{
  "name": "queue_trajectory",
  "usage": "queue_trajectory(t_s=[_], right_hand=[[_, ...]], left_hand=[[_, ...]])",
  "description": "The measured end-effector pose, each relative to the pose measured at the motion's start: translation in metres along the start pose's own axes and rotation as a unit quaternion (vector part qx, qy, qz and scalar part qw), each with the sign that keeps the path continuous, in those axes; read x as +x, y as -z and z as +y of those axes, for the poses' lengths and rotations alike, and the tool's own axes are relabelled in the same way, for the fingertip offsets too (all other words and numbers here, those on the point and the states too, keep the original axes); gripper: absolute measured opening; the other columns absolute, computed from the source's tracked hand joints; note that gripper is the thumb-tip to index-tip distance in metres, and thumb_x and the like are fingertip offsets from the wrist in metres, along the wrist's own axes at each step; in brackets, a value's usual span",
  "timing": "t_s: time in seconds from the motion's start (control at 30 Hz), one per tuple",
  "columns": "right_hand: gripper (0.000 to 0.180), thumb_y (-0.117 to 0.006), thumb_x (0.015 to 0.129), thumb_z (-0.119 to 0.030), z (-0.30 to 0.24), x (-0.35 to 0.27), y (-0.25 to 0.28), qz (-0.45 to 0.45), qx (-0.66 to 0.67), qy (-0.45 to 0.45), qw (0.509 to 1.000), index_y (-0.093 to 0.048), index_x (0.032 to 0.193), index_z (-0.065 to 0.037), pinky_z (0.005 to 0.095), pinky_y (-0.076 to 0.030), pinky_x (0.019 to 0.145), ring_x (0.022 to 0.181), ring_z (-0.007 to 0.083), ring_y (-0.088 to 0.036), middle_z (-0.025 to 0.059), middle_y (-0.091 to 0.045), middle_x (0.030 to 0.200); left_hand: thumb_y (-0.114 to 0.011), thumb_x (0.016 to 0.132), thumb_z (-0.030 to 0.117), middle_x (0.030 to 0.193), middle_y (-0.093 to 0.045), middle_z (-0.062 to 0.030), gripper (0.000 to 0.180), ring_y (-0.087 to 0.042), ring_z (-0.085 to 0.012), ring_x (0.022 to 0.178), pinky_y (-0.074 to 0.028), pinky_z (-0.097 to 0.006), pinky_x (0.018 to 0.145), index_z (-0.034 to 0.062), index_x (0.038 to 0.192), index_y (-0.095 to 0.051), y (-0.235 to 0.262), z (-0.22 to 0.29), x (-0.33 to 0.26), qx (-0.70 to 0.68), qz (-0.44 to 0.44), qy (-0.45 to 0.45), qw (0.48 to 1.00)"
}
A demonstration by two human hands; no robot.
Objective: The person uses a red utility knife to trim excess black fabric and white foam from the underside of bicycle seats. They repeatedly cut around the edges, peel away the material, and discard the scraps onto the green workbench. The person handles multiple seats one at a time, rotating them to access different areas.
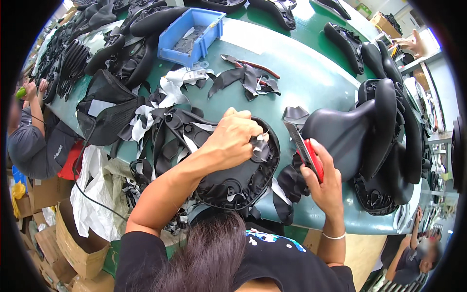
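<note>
An upturned black bicycle saddle [221, 177] lies in front of me, its underside showing and its cover gathered in folds along the rim. My left hand [236, 136] is closed over the saddle's wide end, pinching a loose flap of black cover material [260, 150]. To the right of the saddle, my right hand [325, 180] grips a red-handled utility knife [312, 159]. Its blade end points up and away from me, apart from the flap. Black trimmed scraps [292, 182] lie between the saddle and my right hand.
Finished-looking black saddles [335, 131] are piled at the right. A blue bin [192, 36] stands at the back, with pliers [250, 64] and scraps nearer. More saddles fill the far left. Cardboard boxes [80, 238] sit below the table's left edge. Other people work at both sides.
</note>
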State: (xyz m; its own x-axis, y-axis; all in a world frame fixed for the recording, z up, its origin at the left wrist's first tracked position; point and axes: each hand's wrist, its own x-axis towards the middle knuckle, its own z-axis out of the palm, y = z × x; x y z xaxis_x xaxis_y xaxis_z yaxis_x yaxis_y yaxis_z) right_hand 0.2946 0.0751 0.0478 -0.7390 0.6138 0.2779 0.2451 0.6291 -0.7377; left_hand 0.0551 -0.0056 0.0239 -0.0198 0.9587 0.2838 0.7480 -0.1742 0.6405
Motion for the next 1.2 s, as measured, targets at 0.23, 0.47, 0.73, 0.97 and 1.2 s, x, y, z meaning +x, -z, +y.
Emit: queue_trajectory(t_s=[0.23,0.47,0.73,0.97,1.2], right_hand=[[0.057,-0.069,0.08,-0.02,0.002,-0.005,-0.004,-0.123,-0.271,0.061,0.953,-0.052,0.134,-0.018,0.0352,-0.038,0.043,0.046,0.0224,-0.052,0.0049,-0.052,0.062],[0.049,-0.061,0.088,-0.023,-0.032,-0.013,-0.022,-0.101,-0.293,-0.068,0.948,-0.05,0.135,-0.019,0.0433,-0.038,0.043,0.045,0.0312,-0.054,0.0102,-0.055,0.058],[0.047,-0.057,0.089,-0.019,-0.034,0.019,-0.026,-0.106,-0.37,-0.052,0.922,-0.049,0.134,-0.013,0.0436,-0.039,0.047,0.051,0.0324,-0.057,0.0134,-0.061,0.064],[0.045,-0.061,0.085,-0.026,-0.032,0.023,0.001,-0.151,-0.364,0.025,0.919,-0.055,0.13,-0.026,0.0434,-0.041,0.046,0.047,0.0305,-0.057,0.0095,-0.056,0.059],[0.035,-0.065,0.081,-0.021,-0.004,0.117,0.033,-0.315,-0.281,0.149,0.894,-0.068,0.115,-0.027,0.0385,-0.041,0.059,0.062,0.0254,-0.054,0.0061,-0.054,0.062]], left_hand=[[-0.056,0.083,0.011,0.072,-0.06,-0.0069,0.01,-0.054,-0.0183,0.076,-0.036,-0.032,0.081,0.0062,0.075,-0.061,-0.001,0.003,0.001,-0.25,0.079,0.107,0.959],[-0.056,0.09,0.018,0.071,-0.05,-0.0063,0.021,-0.045,-0.015,0.061,-0.039,-0.027,0.057,-0.0011,0.082,-0.055,0.011,0.025,-0.001,-0.632,0.079,0.06,0.768],[-0.075,0.07,0.017,0.062,-0.056,-0.0094,0.022,-0.051,-0.0266,0.059,-0.042,-0.039,0.055,0.0013,0.068,-0.061,0.015,-0.028,0.03,0.149,0.248,-0.01,0.957],[-0.052,0.096,0.034,0.103,-0.065,-0.0113,0.041,-0.055,-0.0172,0.101,-0.035,-0.031,0.096,-0.0026,0.086,-0.068,0.037,-0.034,0.015,-0.497,0.273,0.264,0.78],[-0.024,0.103,0.044,0.132,-0.054,-0.0153,0.063,-0.046,-0.0253,0.126,-0.025,-0.037,0.112,-0.008,0.124,-0.054,0.009,0.027,-0.073,-0.694,0.28,0.275,0.604]])
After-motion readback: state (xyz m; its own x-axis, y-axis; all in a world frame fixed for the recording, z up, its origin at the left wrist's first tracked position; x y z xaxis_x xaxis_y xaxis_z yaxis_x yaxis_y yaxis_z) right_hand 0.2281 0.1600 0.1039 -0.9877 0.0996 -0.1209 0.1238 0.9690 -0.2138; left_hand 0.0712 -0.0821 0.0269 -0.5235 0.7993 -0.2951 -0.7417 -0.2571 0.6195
